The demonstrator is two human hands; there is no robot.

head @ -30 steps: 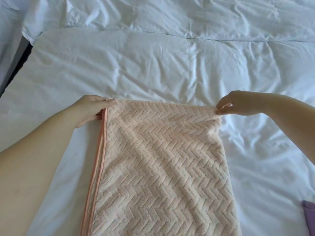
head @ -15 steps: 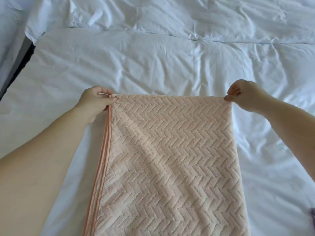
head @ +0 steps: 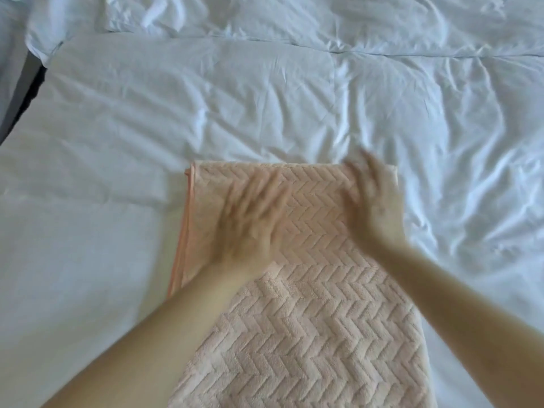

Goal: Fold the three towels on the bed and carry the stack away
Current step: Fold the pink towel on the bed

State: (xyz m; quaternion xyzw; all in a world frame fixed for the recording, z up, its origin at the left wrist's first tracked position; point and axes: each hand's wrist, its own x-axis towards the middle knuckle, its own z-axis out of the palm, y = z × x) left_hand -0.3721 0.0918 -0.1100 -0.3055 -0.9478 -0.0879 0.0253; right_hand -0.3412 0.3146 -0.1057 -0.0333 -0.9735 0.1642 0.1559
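Note:
A peach towel (head: 312, 313) with a zigzag weave lies lengthwise on the white bed, its far end folded over and its orange trim running down the left edge. My left hand (head: 250, 219) lies flat on the towel's far left part, fingers spread and blurred by motion. My right hand (head: 374, 201) lies flat on the far right part near the fold, fingers straight, also blurred. Neither hand grips the cloth. The towel's near end runs out of view at the bottom.
A rumpled white duvet (head: 265, 107) covers the bed on all sides of the towel. A dark gap at the bed's edge (head: 29, 92) shows at the far left.
Both hands have let go of the towel's far corners and moved inward onto its top surface, now lying flat. The towel lies flat on the bed.

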